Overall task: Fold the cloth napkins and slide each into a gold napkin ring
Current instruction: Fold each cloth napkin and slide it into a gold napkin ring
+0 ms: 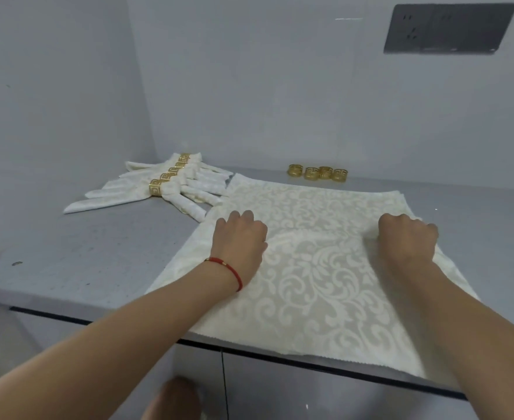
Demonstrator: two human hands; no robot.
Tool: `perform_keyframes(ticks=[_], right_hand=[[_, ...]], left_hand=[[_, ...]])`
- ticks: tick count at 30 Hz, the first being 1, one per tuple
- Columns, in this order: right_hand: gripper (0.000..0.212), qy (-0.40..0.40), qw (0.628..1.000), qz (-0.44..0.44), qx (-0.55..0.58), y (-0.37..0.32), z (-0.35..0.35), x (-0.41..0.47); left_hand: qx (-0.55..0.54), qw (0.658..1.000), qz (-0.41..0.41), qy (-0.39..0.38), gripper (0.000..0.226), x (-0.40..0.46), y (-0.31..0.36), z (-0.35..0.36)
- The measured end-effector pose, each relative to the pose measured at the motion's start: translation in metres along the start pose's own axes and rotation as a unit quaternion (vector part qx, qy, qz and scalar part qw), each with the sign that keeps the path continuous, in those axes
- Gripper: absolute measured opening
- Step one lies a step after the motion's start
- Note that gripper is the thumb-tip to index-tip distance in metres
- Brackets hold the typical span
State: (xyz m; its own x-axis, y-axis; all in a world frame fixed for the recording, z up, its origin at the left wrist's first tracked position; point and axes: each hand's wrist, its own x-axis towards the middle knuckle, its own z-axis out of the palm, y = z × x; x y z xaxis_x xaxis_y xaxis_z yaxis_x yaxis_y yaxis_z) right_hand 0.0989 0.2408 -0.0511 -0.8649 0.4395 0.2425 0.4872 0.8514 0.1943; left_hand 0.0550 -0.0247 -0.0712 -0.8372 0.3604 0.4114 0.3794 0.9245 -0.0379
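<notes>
Grey table (67,268) against a pale wall. Napkin (319,268) lies flat at centre, near edge overhanging at 6 o'clock. Left hand (242,237) and right hand (407,237) rest on it mid-width, fingers curled, apparently pinching cloth; grip not clear. Spare rings (317,172) at 12, well apart. Finished napkins (164,189) at 10.

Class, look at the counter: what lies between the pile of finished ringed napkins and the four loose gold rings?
In the head view, only bare grey counter and the far left corner of the spread napkin lie between the finished napkins and the loose rings.
</notes>
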Motion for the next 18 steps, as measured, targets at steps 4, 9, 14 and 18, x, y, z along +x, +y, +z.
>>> perform_keyframes(ticks=[4, 9, 14, 18], right_hand=[[0.022, -0.020, 0.998, -0.012, -0.059, 0.026, -0.010, -0.011], [0.008, -0.105, 0.993, -0.046, -0.017, 0.048, -0.031, -0.049], [0.028, -0.115, 0.982, -0.115, 0.092, 0.040, -0.045, -0.080], [0.026, 0.144, 0.921, -0.338, 0.127, 0.026, -0.031, -0.112]], left_hand=[[0.031, 0.999, 0.044, -0.007, 0.014, 0.022, 0.008, -0.008], [0.165, 0.981, 0.106, 0.003, 0.014, 0.052, 0.013, -0.003], [0.214, 0.975, 0.059, -0.029, 0.037, 0.059, -0.002, 0.002], [0.038, 0.997, 0.070, 0.018, 0.032, 0.012, -0.003, 0.000]])
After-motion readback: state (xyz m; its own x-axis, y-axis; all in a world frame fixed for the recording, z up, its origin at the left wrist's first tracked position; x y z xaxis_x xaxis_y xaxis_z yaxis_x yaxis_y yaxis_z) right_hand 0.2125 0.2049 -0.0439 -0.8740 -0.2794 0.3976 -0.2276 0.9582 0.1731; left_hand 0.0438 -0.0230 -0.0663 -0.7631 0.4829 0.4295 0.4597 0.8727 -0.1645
